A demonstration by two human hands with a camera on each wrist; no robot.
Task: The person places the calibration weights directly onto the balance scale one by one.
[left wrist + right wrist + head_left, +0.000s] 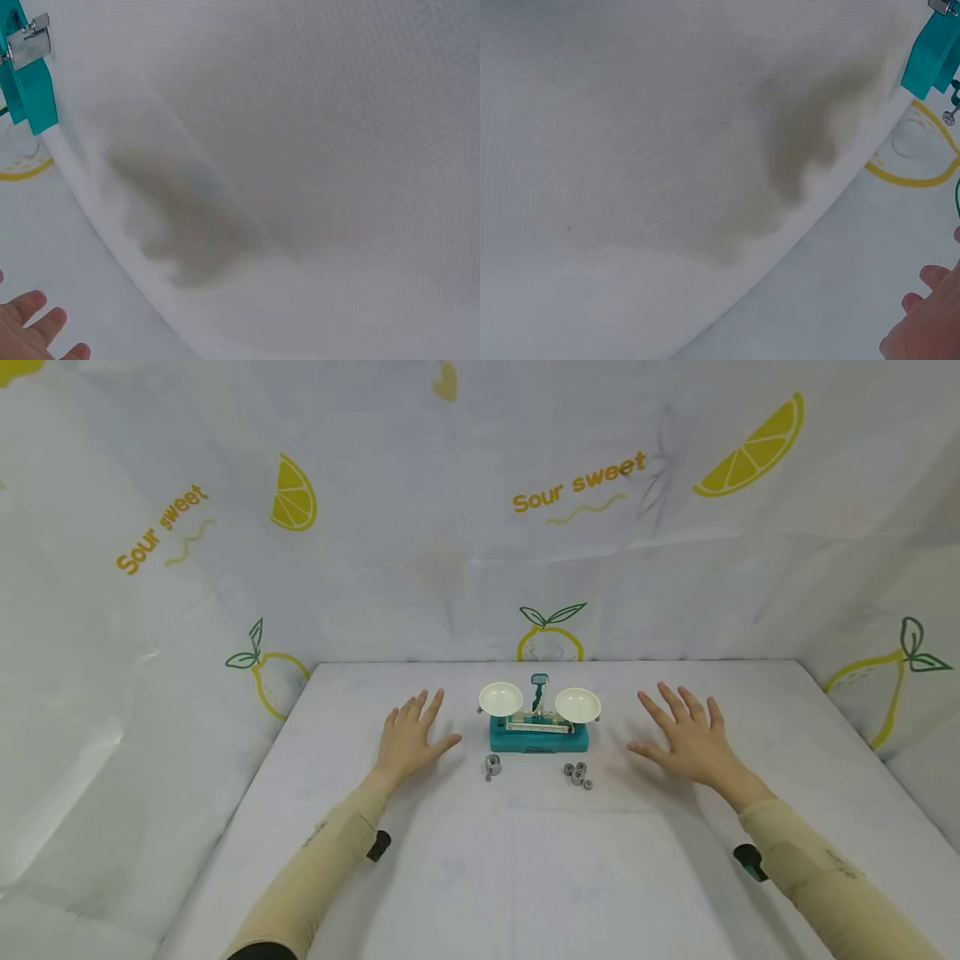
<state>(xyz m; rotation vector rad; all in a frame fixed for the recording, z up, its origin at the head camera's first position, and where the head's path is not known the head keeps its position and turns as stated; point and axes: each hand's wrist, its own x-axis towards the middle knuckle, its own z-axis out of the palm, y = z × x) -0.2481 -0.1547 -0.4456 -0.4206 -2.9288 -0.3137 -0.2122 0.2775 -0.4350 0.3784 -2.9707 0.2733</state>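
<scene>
Your left hand and right hand lie flat, fingers spread, holding nothing. Between them, mid-frame, stands the teal balance scale, with small metal weights just below it.

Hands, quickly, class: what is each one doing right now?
Left hand: open, fingers spread flat on the table, holding nothing.
Right hand: open, fingers spread on the table, holding nothing.

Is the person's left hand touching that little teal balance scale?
Apart. The head view shows bare white table between the left hand and the scale, with fingers spread flat.
</scene>
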